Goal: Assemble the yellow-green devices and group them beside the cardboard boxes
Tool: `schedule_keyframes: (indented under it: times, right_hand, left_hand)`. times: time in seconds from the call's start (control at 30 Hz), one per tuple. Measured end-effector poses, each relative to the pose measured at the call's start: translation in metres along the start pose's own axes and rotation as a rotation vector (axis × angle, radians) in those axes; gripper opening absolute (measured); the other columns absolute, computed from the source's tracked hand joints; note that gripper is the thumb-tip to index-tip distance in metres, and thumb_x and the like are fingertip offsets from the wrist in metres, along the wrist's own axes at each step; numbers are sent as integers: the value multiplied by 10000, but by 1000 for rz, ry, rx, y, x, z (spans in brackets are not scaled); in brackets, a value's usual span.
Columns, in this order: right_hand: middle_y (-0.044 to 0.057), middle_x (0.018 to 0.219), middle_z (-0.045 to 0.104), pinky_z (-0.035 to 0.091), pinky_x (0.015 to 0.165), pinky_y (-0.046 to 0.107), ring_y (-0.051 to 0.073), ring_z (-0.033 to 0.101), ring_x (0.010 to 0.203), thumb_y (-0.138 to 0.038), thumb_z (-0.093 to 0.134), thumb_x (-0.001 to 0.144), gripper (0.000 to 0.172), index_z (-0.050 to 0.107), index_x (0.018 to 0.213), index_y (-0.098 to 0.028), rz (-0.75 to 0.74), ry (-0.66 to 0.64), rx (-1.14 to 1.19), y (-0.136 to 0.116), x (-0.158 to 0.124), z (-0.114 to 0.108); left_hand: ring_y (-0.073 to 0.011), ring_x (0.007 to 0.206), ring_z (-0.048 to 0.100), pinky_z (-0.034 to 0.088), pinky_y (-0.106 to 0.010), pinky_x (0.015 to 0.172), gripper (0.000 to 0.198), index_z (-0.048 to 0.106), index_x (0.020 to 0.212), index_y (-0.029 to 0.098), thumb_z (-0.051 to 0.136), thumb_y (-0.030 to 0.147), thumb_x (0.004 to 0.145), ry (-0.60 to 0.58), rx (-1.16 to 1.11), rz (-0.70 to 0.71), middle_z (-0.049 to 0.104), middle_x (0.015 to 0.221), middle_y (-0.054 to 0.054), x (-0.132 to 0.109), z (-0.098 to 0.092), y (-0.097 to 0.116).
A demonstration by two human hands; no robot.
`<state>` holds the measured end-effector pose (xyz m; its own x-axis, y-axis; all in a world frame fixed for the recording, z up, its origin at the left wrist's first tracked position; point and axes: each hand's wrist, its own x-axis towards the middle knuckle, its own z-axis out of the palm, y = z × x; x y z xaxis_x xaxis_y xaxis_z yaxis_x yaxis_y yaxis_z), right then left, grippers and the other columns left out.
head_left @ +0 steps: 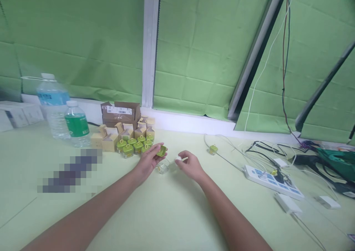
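Note:
My left hand (pixel 149 160) holds a small green lid (pixel 162 151) between its fingers, tipped so one face shows. Just below it, a small clear glass container (pixel 162 167) rests on the table. To the right, my right hand (pixel 190 165) pinches a small white item (pixel 178 158), too small to identify. Several small jars with green lids (pixel 128 149) are grouped left of my left hand. Another green-lidded jar (pixel 213 149) stands alone on the right, beside a white cable.
Opened small cartons (pixel 109 140) and a brown box (pixel 120 114) stand behind the jars. Two water bottles (pixel 77 125) are at the left. A white power strip (pixel 273 181), chargers and tangled cables lie on the right of the table (pixel 155 214). Green blinds hang behind.

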<state>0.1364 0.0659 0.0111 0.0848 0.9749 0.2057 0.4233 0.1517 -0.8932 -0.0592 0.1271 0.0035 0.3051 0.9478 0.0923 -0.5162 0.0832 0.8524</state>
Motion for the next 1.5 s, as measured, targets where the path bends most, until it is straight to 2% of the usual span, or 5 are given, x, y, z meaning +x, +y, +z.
schedule_keyframes:
  times: [0.13,0.27,0.67,1.27,1.5]
  right_hand:
    - [23,954,647,567,813,371,184,683,814,-374,794,678,341,605,898,-195,38,-51,568,-13,-1,0]
    - [23,923,667,558,902,416,205,690,888,-364,864,626,400,593,858,-184,39,-112,753,-18,-5,5]
    - [41,932,690,565,725,317,177,664,844,-456,860,626,456,611,894,-185,51,-45,622,-15,-4,10]
    - [-8,891,612,541,694,292,131,595,743,-400,836,628,404,606,901,-209,-3,29,591,-20,-8,12]
    - [2,829,661,519,736,303,158,623,758,-408,887,546,495,574,881,-220,-12,95,597,-17,-3,14]
  left_hand:
    - [-190,944,704,567,-309,911,246,682,1122,138,657,254,907,4,-9,-29,732,1023,-97,-1,3,0]
    - [-221,996,698,561,-346,954,226,705,1066,105,592,256,941,18,-48,-57,728,1050,-123,-3,7,0]
    - [-216,1018,668,577,-362,920,233,739,1053,105,573,215,931,-60,-66,-76,726,1088,-119,-5,8,-5]
    - [-234,990,689,552,-378,959,242,743,1009,114,690,304,869,-100,-16,-49,744,1039,-119,-8,10,-5]
    - [-237,1032,674,536,-394,979,295,733,1051,121,725,330,842,-104,-14,-32,735,1077,-122,-9,10,-6]
